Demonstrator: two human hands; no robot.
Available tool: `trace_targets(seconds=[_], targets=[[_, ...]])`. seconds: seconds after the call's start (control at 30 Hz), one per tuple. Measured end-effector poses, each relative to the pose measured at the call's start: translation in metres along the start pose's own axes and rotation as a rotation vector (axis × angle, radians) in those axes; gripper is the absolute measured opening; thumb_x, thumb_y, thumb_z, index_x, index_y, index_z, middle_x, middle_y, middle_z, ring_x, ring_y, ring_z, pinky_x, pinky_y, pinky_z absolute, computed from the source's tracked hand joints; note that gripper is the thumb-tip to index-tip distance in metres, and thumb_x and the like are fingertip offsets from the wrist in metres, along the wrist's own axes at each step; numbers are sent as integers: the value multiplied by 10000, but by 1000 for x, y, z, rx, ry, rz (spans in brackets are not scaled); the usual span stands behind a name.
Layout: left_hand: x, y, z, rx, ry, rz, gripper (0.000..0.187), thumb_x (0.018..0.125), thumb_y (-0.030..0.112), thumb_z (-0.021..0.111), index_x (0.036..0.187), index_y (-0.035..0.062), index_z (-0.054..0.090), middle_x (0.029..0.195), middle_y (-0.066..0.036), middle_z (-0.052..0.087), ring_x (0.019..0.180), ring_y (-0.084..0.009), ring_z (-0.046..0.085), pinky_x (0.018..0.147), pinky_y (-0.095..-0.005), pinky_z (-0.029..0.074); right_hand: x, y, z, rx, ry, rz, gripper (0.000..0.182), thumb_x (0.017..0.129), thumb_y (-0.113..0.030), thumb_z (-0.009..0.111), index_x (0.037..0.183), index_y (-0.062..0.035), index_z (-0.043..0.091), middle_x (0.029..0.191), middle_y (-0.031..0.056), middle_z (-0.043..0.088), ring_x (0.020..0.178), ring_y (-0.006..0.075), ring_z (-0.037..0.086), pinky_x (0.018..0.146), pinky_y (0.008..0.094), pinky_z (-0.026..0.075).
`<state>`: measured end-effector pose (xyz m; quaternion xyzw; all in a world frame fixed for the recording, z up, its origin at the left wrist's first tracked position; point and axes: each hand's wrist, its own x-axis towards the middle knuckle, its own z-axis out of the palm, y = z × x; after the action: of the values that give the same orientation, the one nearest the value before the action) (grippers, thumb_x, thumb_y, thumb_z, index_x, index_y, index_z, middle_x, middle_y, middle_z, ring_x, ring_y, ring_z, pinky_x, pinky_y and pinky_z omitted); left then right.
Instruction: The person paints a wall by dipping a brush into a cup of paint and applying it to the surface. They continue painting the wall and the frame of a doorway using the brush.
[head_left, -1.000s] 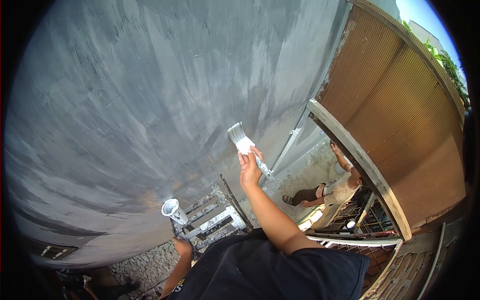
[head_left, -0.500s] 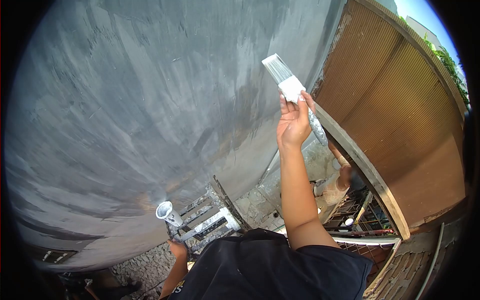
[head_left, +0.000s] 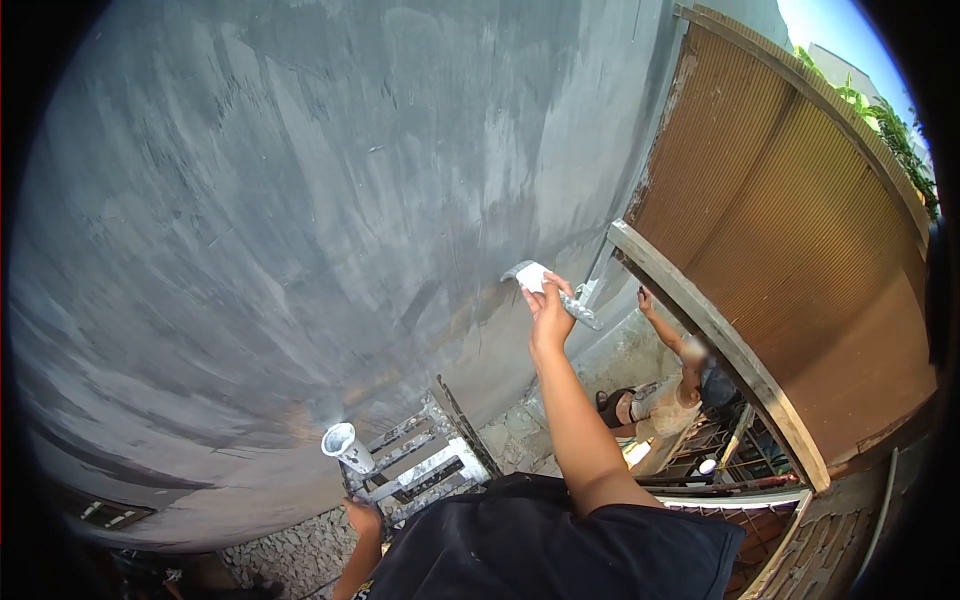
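While holding the paintbrush (head_left: 533,277) in a closed grip with the right hand (head_left: 550,318), lays its bent bristles (head_left: 515,270) against the streaked gray wall (head_left: 300,200) and slants the handle (head_left: 582,313) down to the right. Holds the left hand (head_left: 364,517) low at the edge of a paint-spattered slatted frame (head_left: 435,464), just below a white tub (head_left: 350,451) (smeared gray inside); cannot tell whether firmly clasped there or merely resting. Has a brown corrugated panel (head_left: 770,230) off to the right and, lower down beside a wooden beam (head_left: 720,345), another person (head_left: 664,402) with one arm raised.
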<state>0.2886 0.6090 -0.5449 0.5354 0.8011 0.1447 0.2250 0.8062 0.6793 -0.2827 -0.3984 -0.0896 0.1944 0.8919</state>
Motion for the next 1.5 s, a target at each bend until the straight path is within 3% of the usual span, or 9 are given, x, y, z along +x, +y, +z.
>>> trace_targets(seconds=[0.13,0.27,0.5,0.63,0.83,0.97,1.27,1.37,1.5], targets=[[-3,6,-6,-22,-27,-37,414,1026,142,426,1390,-54,398,1028,-335,652,975,-494,634,836,-529,471,6,-124,110,206,-283,-336,170,969,-75,531,1127,-13,537,1152,158,579,1036,289,662,914,401,577],[4,-7,5,-32,13,39,407,1016,116,436,1384,-48,382,986,-337,652,942,-492,639,817,-524,473,5,-145,132,317,-340,-437,178,957,-59,537,1128,-10,541,1171,174,562,1058,289,652,924,401,568],[6,-14,13,-28,79,62,342,1001,115,451,1305,-35,407,902,-320,653,873,-502,637,771,-540,471,-50,35,-30,-39,-26,111,106,980,-87,511,1074,-41,528,1117,189,618,942,337,708,823,369,608],[-3,0,1,-72,49,56,315,998,114,450,1273,-36,421,909,-324,651,877,-506,632,769,-547,463,-79,46,-42,-200,-1,278,90,985,-84,505,1051,-37,544,1090,183,619,934,313,707,812,361,611],[4,-12,14,-93,98,96,269,1006,123,439,1214,-47,447,954,-338,632,911,-529,604,795,-562,445,-46,-114,133,115,-371,-211,154,970,-61,505,1100,13,543,1101,207,624,981,335,703,867,383,603],[0,-2,8,-122,134,71,235,1001,109,445,1176,-48,452,945,-342,620,899,-526,600,793,-554,442,-52,-162,176,250,-453,-434,156,965,-39,510,1107,15,546,1128,197,607,1015,350,694,880,394,598],[2,-1,6,-117,87,78,222,1001,114,461,1166,-34,449,854,-326,631,849,-527,613,742,-552,446,-88,33,-6,-156,-112,65,89,983,-33,495,1060,-33,538,1124,155,585,983,313,694,824,362,613],[0,-14,11,-48,118,83,213,1005,125,462,1152,-28,458,834,-320,632,831,-530,615,737,-556,450,-64,8,10,-148,-112,-15,75,989,-62,505,1056,-38,527,1121,148,579,988,309,690,816,346,612],[-4,1,2,-101,98,115,200,1009,135,457,1120,-32,458,844,-334,625,836,-535,610,743,-566,446,-14,-161,167,193,-314,-307,163,972,-84,518,1078,40,518,1082,220,614,964,339,700,858,366,608]])
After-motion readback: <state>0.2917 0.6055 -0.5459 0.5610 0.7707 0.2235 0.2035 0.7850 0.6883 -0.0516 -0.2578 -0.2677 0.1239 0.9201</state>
